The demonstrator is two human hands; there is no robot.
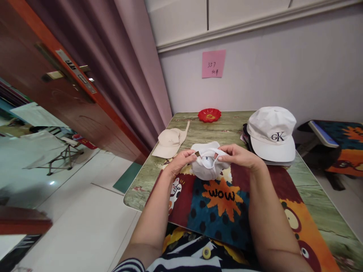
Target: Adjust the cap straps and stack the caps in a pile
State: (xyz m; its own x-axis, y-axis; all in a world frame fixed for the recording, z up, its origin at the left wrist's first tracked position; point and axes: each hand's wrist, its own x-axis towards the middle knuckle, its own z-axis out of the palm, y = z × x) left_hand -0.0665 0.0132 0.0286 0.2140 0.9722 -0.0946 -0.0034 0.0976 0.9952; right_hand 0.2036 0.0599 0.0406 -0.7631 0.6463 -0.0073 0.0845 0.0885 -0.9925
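Between my two hands is a small white cap (206, 173), held just over the printed mat (215, 223), its inside and back opening facing me. The fingers of my left hand (183, 161) pinch the cap's left edge by a small brownish buckle or tab. On the other side, my right hand (236, 155) pinches the right edge, near a small pinkish tag. Beyond my left hand lies a beige cap (170, 140) with its strap stretched out. To the right of my right hand sits a larger white cap (270, 130) with dark "CK" letters.
A red scalloped dish (209, 115) stands at the back of the green wood-look table (181, 118) by the wall. Dark items are partly hidden under the larger cap. A brown door (93, 124) and a purple curtain (136, 68) are left; another table (348, 139) stands right.
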